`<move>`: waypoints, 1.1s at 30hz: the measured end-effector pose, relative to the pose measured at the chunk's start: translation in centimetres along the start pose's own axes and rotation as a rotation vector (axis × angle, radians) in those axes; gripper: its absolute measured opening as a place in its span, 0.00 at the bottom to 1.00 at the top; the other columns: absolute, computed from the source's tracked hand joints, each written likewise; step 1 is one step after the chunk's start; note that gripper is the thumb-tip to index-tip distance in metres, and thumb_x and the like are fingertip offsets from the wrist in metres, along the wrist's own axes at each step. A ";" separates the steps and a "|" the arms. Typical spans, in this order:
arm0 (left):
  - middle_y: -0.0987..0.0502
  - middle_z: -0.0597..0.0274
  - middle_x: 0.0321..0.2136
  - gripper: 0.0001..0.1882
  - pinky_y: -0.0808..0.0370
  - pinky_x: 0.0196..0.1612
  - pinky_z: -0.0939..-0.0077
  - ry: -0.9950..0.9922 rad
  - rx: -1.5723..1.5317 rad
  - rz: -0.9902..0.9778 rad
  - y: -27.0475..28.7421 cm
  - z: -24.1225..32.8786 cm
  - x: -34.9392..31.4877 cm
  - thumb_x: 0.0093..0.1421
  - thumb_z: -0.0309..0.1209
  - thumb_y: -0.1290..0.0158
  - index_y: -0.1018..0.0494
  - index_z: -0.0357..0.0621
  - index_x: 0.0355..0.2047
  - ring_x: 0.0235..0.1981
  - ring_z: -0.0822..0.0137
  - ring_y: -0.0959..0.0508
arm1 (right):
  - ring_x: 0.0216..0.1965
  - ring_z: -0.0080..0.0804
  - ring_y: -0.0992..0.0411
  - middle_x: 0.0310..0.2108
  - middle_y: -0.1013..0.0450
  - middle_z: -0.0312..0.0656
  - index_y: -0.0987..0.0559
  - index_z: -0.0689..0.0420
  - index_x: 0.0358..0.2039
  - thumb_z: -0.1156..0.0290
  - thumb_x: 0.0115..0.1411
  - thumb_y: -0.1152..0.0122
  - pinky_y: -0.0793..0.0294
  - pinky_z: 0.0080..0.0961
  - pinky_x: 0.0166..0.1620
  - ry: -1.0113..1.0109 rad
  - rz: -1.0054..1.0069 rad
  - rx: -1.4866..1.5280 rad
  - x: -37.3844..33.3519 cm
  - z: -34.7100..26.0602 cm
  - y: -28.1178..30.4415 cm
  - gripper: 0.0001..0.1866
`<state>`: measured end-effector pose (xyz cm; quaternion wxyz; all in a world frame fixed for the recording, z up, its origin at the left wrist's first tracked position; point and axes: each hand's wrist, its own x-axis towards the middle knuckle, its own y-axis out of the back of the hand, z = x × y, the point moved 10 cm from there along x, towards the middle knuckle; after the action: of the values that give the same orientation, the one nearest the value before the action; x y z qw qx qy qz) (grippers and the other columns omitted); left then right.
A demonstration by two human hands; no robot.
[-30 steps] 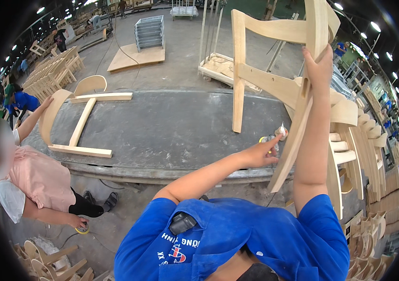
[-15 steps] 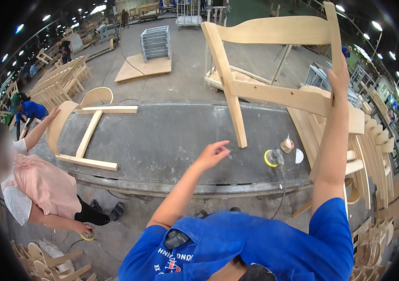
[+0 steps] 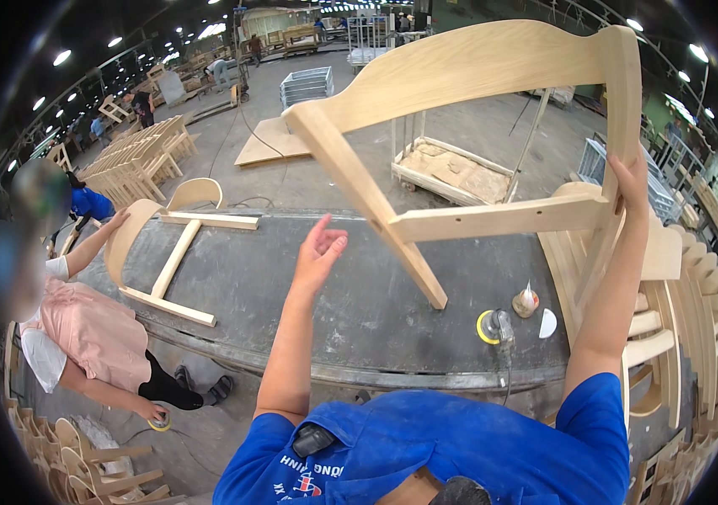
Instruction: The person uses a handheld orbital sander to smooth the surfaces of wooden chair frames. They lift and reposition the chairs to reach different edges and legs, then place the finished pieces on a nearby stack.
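Observation:
A pale wooden chair back frame (image 3: 477,74), with a curved top rail, a lower crossbar and two posts, is held up over the dark workbench (image 3: 333,320). My right hand (image 3: 631,181) grips its right post near the crossbar. The left post slants down toward the bench top. My left hand (image 3: 318,255) is raised beside that post, apart from it, with fingers spread and nothing in them. On the bench below the frame sit a disc sander with a yellow rim (image 3: 493,326), a small bottle (image 3: 525,302) and a white half-round piece (image 3: 548,323).
At left, a co-worker in a pink apron (image 3: 93,324) touches another chair frame (image 3: 175,257) lying on the bench and holds a yellow-rimmed tool (image 3: 159,418) low down. Stacked chair frames (image 3: 653,324) crowd my right side. A wooden cart (image 3: 451,168) stands beyond the bench.
The chair frame has come nearer and tilted, its left upper end swinging left and down. My left hand has moved left and up. My right hand keeps its grip on the post.

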<state>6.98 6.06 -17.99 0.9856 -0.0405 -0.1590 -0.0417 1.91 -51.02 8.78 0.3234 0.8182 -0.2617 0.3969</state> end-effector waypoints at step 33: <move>0.31 0.58 0.49 0.49 0.34 0.56 0.65 -0.365 0.134 0.079 -18.6 8.4 1.3 0.38 0.34 0.30 0.45 0.42 0.59 0.50 0.64 0.30 | 0.51 0.37 0.30 0.50 0.28 0.46 0.28 0.59 0.52 0.67 0.45 0.27 0.32 0.32 0.53 0.384 -0.403 0.601 -9.5 -19.4 -16.8 0.33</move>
<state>3.85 -11.76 -8.37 0.9418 0.0120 -0.3356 0.0158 -1.16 -24.14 4.80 0.1841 0.8220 0.0967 0.5301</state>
